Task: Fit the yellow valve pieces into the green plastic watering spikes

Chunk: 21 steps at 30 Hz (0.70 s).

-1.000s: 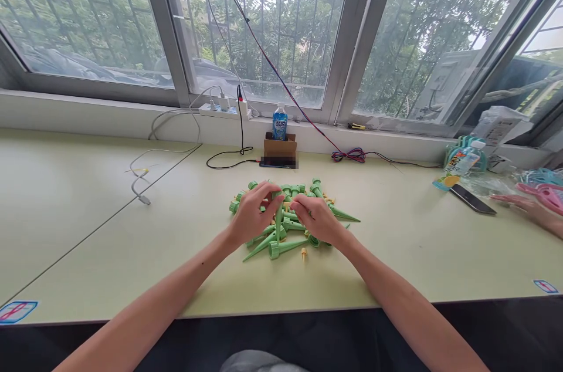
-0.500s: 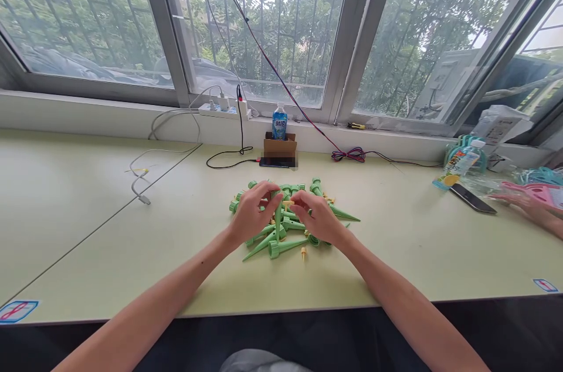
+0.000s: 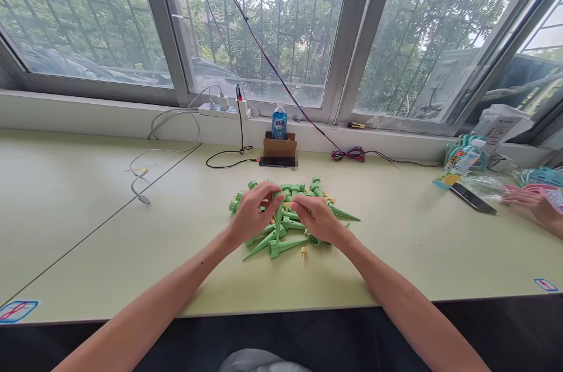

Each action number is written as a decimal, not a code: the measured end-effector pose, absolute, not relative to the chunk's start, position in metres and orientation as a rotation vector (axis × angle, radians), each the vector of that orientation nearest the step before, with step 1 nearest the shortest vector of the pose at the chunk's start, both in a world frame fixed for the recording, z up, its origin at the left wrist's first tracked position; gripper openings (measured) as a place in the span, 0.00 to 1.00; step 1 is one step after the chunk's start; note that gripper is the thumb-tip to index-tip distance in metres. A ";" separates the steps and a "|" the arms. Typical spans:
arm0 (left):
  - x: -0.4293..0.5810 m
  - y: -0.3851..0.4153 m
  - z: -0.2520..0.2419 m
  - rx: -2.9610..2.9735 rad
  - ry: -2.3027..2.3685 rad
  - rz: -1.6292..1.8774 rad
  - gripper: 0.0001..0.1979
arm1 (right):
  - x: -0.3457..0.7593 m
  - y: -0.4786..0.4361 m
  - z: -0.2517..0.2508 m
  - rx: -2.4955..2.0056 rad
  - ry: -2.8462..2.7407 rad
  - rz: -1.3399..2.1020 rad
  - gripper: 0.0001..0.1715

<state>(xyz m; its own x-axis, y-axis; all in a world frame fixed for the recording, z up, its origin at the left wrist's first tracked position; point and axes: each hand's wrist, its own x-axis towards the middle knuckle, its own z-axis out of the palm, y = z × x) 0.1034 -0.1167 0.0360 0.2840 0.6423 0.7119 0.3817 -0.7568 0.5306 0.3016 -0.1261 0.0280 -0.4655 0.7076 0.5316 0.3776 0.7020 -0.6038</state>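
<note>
My left hand [image 3: 254,215] is closed around the top of a green plastic watering spike [image 3: 278,224], whose tip points down over the pile. Between the thumb and fingers of my right hand [image 3: 320,217] is a small yellow valve piece [image 3: 287,206], at the upper side of that spike; whether it sits in a hole I cannot tell. Beneath both hands lies a heap of green spikes [image 3: 290,244] with yellow pieces among them. One loose yellow valve [image 3: 303,252] lies at the near side of the heap.
Behind the heap are a phone [image 3: 278,161], a small cardboard box [image 3: 280,146] and a blue-labelled bottle [image 3: 279,121]. Cables [image 3: 347,154] run along the back. At right lie another bottle [image 3: 463,159], a dark phone [image 3: 472,198] and another person's hand [image 3: 534,206] by a pink item.
My right fingers have closed further on the yellow valve piece, which shows less now. My left hand has barely moved. At right the other person's hand and the pink item have shifted.
</note>
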 end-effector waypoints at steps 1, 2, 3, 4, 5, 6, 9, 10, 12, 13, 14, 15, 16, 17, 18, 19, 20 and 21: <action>0.103 -0.117 0.036 2.302 0.940 1.462 0.07 | 0.302 -0.126 0.028 -0.827 -2.105 0.510 0.19; 0.103 -0.116 0.036 2.306 0.939 1.459 0.07 | 0.302 -0.126 0.028 -0.828 -2.109 0.499 0.20; 0.103 -0.116 0.035 2.311 0.939 1.458 0.07 | 0.302 -0.126 0.028 -0.829 -2.111 0.490 0.20; 0.103 -0.116 0.035 2.316 0.939 1.457 0.07 | 0.302 -0.126 0.027 -0.830 -2.114 0.485 0.19; 0.103 -0.116 0.035 2.320 0.940 1.457 0.07 | 0.302 -0.125 0.027 -0.830 -2.117 0.483 0.19; 0.103 -0.116 0.036 2.320 0.942 1.456 0.07 | 0.301 -0.125 0.027 -0.829 -2.119 0.483 0.19; 0.104 -0.116 0.037 2.298 0.963 1.455 0.08 | 0.301 -0.125 0.027 -0.841 -2.115 0.488 0.19; 0.105 -0.116 0.037 2.284 0.977 1.456 0.08 | 0.301 -0.125 0.027 -0.850 -2.110 0.489 0.18; 0.106 -0.116 0.038 2.254 1.011 1.460 0.08 | 0.300 -0.126 0.027 -0.874 -2.089 0.502 0.16; 0.106 -0.115 0.038 2.239 1.029 1.461 0.09 | 0.300 -0.126 0.027 -0.883 -2.072 0.514 0.13; 0.106 -0.115 0.038 2.224 1.044 1.460 0.09 | 0.300 -0.126 0.027 -0.887 -2.054 0.529 0.10; 0.106 -0.114 0.038 2.207 1.054 1.457 0.09 | 0.300 -0.126 0.027 -0.887 -2.036 0.545 0.09; 0.106 -0.114 0.038 2.189 1.060 1.452 0.09 | 0.300 -0.126 0.026 -0.882 -2.020 0.558 0.08; 0.105 -0.113 0.038 2.172 1.061 1.444 0.09 | 0.299 -0.126 0.026 -0.876 -2.008 0.564 0.07; 0.105 -0.113 0.038 2.158 1.061 1.435 0.09 | 0.299 -0.125 0.026 -0.870 -2.001 0.566 0.06; 0.105 -0.113 0.038 2.149 1.058 1.425 0.09 | 0.299 -0.125 0.026 -0.864 -1.998 0.565 0.06; 0.105 -0.113 0.038 2.146 1.052 1.412 0.09 | 0.300 -0.125 0.026 -0.857 -1.998 0.564 0.05; 0.104 -0.114 0.038 2.152 1.043 1.394 0.10 | 0.300 -0.125 0.026 -0.849 -2.000 0.563 0.05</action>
